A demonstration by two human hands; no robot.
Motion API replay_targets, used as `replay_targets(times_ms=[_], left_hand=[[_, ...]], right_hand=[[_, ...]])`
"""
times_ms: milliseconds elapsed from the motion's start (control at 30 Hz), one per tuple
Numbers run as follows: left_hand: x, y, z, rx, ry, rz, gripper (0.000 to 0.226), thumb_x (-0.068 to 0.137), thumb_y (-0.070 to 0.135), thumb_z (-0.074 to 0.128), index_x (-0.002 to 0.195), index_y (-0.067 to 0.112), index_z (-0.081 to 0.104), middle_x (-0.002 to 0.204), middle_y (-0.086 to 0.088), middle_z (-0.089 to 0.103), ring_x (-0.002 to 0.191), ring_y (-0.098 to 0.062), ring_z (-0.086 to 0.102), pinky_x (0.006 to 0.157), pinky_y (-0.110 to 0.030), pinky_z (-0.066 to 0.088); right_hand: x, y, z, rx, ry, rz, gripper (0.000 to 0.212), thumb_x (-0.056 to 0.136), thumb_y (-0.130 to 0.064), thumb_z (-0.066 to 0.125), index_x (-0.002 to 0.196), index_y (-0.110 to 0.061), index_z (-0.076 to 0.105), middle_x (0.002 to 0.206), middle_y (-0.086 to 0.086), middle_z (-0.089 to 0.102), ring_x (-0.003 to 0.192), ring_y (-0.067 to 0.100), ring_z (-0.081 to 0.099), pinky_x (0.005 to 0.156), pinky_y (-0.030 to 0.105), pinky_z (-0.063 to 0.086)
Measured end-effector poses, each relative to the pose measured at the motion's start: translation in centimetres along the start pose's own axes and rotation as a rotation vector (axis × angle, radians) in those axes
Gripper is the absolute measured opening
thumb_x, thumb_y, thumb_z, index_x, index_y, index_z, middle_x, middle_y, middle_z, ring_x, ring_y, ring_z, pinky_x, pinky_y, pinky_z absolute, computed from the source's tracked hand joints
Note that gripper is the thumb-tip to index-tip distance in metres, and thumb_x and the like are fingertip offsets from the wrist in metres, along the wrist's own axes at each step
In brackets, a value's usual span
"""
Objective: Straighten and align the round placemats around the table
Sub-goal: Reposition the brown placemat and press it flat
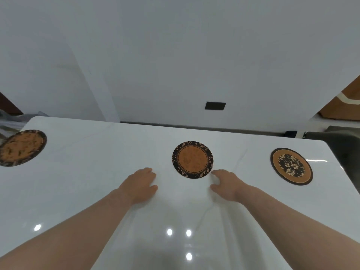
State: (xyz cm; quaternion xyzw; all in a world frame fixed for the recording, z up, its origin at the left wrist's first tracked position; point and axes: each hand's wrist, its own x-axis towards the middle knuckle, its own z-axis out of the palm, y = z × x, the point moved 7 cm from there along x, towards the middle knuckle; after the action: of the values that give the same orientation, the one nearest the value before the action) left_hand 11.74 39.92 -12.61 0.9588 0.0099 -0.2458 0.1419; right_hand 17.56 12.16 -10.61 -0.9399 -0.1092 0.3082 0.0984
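Note:
Three round placemats lie on a glossy white table. The middle placemat is orange with a dark leaf-patterned border. A larger orange placemat sits at the far left, and a placemat with a dark floral centre lies at the right. My left hand rests flat on the table, just left of and below the middle placemat, holding nothing. My right hand hovers at that placemat's lower right edge, fingers apart, index fingertip close to the rim.
A white wall rises behind the table, with a dark rectangular plate on it. A dark chair stands past the table's right corner. Grey cloth lies beyond the left corner. Brown furniture shows at the far right.

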Motion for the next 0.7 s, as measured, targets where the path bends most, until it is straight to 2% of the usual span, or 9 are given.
replay_targets(times_ms=[67, 167, 233, 367, 500, 567, 633, 667, 700], left_hand=[[-1.9, -0.2, -0.6, -0.029, -0.019, -0.016, 0.035, 0.094, 0.041, 0.044, 0.117, 0.017, 0.056, 0.130, 0.002, 0.049, 0.125, -0.023, 0.045, 0.101, -0.035, 0.039], [-4.6, -0.7, -1.7, -0.120, 0.009, -0.036, 0.042, 0.095, 0.041, 0.046, 0.133, 0.023, 0.049, 0.138, 0.005, 0.046, 0.127, -0.017, 0.043, 0.103, -0.031, 0.037], [-5.6, -0.6, -2.6, -0.082, 0.030, -0.013, 0.046, 0.095, 0.042, 0.046, 0.137, 0.024, 0.044, 0.141, 0.004, 0.044, 0.129, -0.017, 0.042, 0.104, -0.031, 0.036], [-5.4, 0.2, -3.6, -0.084, 0.061, 0.000, 0.049, 0.095, 0.043, 0.047, 0.139, 0.022, 0.043, 0.141, 0.003, 0.044, 0.129, -0.017, 0.041, 0.103, -0.031, 0.037], [-1.5, 2.1, -3.9, -0.214, 0.094, 0.005, 0.050, 0.094, 0.039, 0.052, 0.138, 0.016, 0.045, 0.140, -0.002, 0.046, 0.129, -0.019, 0.043, 0.104, -0.029, 0.035], [1.5, 3.2, -4.0, -0.302, 0.117, -0.015, 0.050, 0.094, 0.034, 0.054, 0.137, 0.012, 0.047, 0.140, -0.004, 0.047, 0.128, -0.021, 0.044, 0.105, -0.030, 0.035], [4.4, 4.2, -4.2, -0.404, 0.149, -0.036, 0.032, 0.091, 0.027, 0.056, 0.119, 0.011, 0.060, 0.121, -0.005, 0.058, 0.112, -0.023, 0.054, 0.093, -0.031, 0.042], [5.7, 4.6, -4.3, -0.444, 0.176, -0.043, 0.013, 0.089, 0.022, 0.056, 0.093, 0.013, 0.064, 0.098, -0.004, 0.060, 0.093, -0.022, 0.056, 0.078, -0.030, 0.043], [6.7, 5.1, -4.6, -0.474, 0.206, -0.070, 0.020, 0.087, 0.016, 0.055, 0.067, 0.014, 0.052, 0.075, -0.002, 0.051, 0.073, -0.020, 0.049, 0.062, -0.028, 0.036]], right_hand=[[-1.9, -0.6, 0.0, 0.089, 0.001, 0.043, 0.056, 0.094, -0.036, 0.051, 0.145, -0.018, 0.037, 0.152, 0.008, 0.036, 0.138, 0.030, 0.033, 0.113, 0.039, 0.030], [-4.8, -1.9, -0.2, 0.135, 0.011, 0.055, 0.056, 0.094, -0.038, 0.051, 0.146, -0.022, 0.036, 0.153, 0.005, 0.034, 0.139, 0.026, 0.033, 0.113, 0.038, 0.030], [-6.4, -2.3, -0.4, 0.080, 0.023, 0.057, 0.057, 0.095, -0.038, 0.050, 0.147, -0.020, 0.034, 0.152, 0.005, 0.035, 0.139, 0.026, 0.033, 0.113, 0.039, 0.030], [-7.0, -1.9, -1.7, -0.032, 0.107, 0.074, 0.052, 0.096, -0.034, 0.046, 0.144, -0.017, 0.039, 0.147, 0.006, 0.041, 0.135, 0.027, 0.037, 0.110, 0.039, 0.035], [-3.3, -0.8, -3.0, 0.050, 0.210, 0.088, 0.044, 0.096, -0.027, 0.048, 0.137, -0.011, 0.047, 0.138, 0.008, 0.050, 0.130, 0.024, 0.044, 0.105, 0.031, 0.035], [-0.5, -0.4, -3.9, 0.120, 0.271, 0.074, 0.035, 0.094, -0.023, 0.050, 0.124, -0.006, 0.057, 0.127, 0.010, 0.059, 0.121, 0.025, 0.050, 0.097, 0.030, 0.039], [2.3, 0.0, -4.6, 0.224, 0.331, 0.091, 0.020, 0.090, -0.020, 0.053, 0.099, -0.006, 0.064, 0.103, 0.008, 0.063, 0.103, 0.027, 0.056, 0.080, 0.028, 0.041], [3.5, 0.2, -4.8, 0.265, 0.355, 0.106, 0.014, 0.087, -0.018, 0.055, 0.087, -0.006, 0.061, 0.091, 0.008, 0.062, 0.094, 0.028, 0.057, 0.073, 0.029, 0.040], [4.6, 0.4, -4.9, 0.299, 0.368, 0.127, 0.015, 0.085, -0.017, 0.056, 0.080, -0.003, 0.059, 0.083, 0.010, 0.060, 0.086, 0.030, 0.057, 0.069, 0.031, 0.041]])
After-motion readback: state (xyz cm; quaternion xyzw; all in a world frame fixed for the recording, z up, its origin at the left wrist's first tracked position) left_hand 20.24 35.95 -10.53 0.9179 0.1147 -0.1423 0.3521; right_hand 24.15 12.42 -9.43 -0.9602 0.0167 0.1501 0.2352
